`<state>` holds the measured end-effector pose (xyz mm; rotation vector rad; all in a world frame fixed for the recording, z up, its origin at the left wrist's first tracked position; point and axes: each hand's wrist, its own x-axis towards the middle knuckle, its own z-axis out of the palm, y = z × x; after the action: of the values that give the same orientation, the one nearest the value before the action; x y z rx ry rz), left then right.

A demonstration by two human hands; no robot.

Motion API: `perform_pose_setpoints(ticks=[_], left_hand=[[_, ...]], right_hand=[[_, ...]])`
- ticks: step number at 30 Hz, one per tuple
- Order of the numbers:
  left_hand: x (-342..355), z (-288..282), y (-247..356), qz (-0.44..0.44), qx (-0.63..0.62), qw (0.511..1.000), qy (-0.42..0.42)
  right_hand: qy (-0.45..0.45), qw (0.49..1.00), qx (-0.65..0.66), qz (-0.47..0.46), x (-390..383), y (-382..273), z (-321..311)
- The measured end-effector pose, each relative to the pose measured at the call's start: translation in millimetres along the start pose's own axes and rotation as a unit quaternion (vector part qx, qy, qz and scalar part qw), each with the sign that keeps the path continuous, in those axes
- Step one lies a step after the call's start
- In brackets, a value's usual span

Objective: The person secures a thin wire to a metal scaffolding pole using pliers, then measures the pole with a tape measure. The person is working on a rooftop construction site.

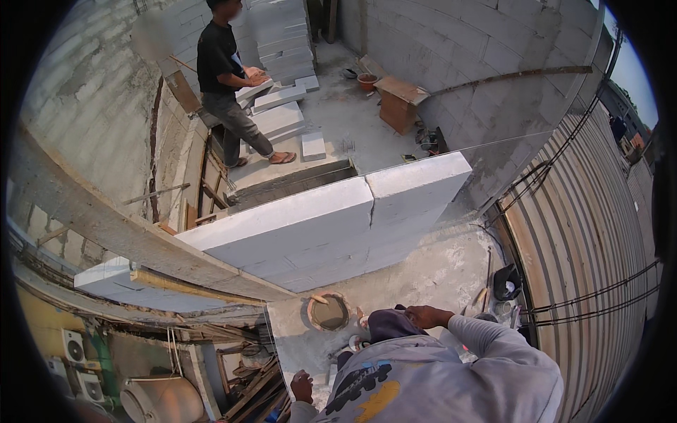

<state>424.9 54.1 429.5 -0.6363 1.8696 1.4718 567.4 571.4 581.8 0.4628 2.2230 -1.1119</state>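
My right hand (427, 317) is bent inward in front of my body, beside dark purple cloth (392, 325). Its fingers are bent together at a small dark shape that I cannot make out. My left hand (302, 386) hangs low at the left of my body with its fingers curled, and nothing shows in it. Ahead of me runs a low wall of white blocks (303, 236), with an upright joint between two top blocks. On the concrete ledge (416, 271) between me and the wall stands a round bucket (329, 312) of grey mortar, with a handle-like piece at its rim.
Beyond the wall a person (226, 77) stands with hands on a white block, near stacked blocks (285, 49). A taut string (508, 141) runs along the wall top. Left of the ledge is a drop with loose timber (250, 391); on the right lies corrugated roofing (578, 211).
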Motion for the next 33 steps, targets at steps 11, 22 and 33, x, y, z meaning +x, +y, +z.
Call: perform_pose_setpoints(ticks=[11, 22, 33], left_hand=[[28.7, 5.3, -9.3, -0.028, 0.099, 0.993, -0.054], [63.5, 175.3, 32.0, 0.273, 0.303, 0.893, -0.190], [-79.5, 484.7, 195.1, 0.256, 0.290, 0.891, -0.239]], right_hand=[[0.054, 0.993, 0.047, -0.089, -29.1, 56.9, -9.6], [0.253, 0.816, 0.520, 0.008, -112.9, 142.4, -87.4], [0.239, 0.958, 0.119, 0.100, -107.4, 307.6, -95.3]])
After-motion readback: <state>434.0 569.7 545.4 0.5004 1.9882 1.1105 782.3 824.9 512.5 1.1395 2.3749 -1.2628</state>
